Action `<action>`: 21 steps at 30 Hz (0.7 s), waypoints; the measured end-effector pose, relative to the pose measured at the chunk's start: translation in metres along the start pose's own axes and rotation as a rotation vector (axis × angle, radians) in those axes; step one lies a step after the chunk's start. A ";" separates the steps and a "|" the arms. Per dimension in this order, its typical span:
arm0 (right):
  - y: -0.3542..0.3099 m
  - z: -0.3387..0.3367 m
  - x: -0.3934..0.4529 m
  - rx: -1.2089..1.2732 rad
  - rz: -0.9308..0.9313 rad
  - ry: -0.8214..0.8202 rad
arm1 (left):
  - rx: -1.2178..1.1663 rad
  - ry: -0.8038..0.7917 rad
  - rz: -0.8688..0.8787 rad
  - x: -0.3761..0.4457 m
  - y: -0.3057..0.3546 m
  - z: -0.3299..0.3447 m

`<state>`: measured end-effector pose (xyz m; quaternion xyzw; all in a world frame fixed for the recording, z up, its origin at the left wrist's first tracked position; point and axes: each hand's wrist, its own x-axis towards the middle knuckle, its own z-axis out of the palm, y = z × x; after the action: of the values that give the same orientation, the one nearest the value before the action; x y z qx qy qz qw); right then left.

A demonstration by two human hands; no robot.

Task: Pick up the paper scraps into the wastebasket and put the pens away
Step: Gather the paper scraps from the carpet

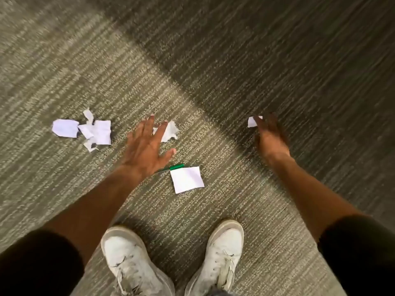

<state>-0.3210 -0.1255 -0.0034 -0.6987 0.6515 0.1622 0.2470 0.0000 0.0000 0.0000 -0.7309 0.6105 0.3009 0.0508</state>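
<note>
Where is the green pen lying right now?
In the head view the green pen lies on the carpet near centre, just ahead of the shoes, touching the top edge of the square paper scrap and partly hidden under the left hand.

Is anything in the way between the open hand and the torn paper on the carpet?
Nothing visible is. The left hand hovers spread right over the torn scrap, its fingers already overlapping it.
</note>
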 end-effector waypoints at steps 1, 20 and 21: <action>0.001 0.006 0.008 0.035 0.033 0.002 | 0.028 -0.009 0.019 0.007 0.001 0.004; -0.024 0.030 -0.017 0.108 -0.006 0.007 | -0.128 -0.050 -0.061 -0.004 0.003 -0.008; -0.030 0.026 -0.026 0.109 -0.018 0.001 | -0.136 -0.056 -0.069 -0.012 0.001 -0.016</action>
<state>-0.2914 -0.0881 -0.0065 -0.6904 0.6531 0.1238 0.2856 0.0039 0.0034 0.0193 -0.7444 0.5615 0.3601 0.0285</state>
